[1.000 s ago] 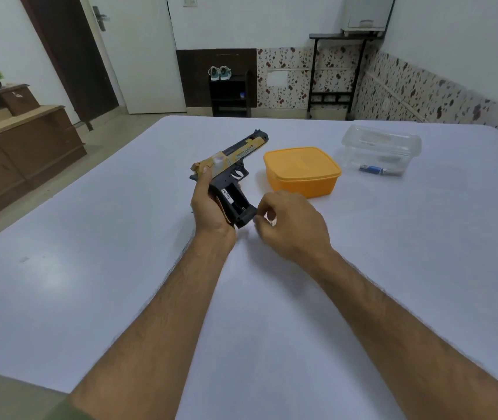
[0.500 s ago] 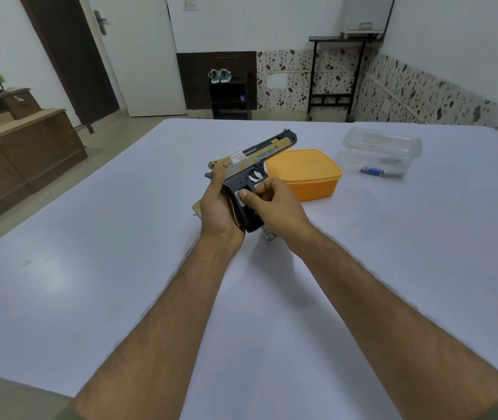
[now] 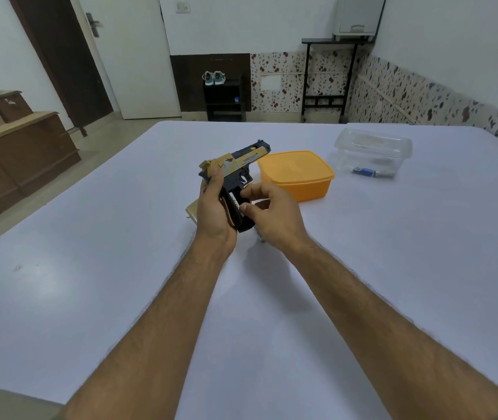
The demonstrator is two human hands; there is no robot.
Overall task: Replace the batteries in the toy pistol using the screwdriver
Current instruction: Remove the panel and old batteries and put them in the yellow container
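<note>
Holding the toy pistol (image 3: pixel 235 169) mid-frame, the left hand (image 3: pixel 213 213) wraps its handle; right hand (image 3: pixel 272 215) pinches there, hiding a battery (image 3: pixel 260 236). Orange box (image 3: pixel 297 174) behind.

The left hand (image 3: pixel 214 207) hides the pistol grip (image 3: pixel 237 212); the battery (image 3: pixel 260 236) seems half-covered

A room in a home. Beyond the fingers (image 3: pixel 249 192) stand a shoe rack (image 3: pixel 224 97), door (image 3: pixel 138 56) and wooden cabinet (image 3: pixel 20 153).
</note>
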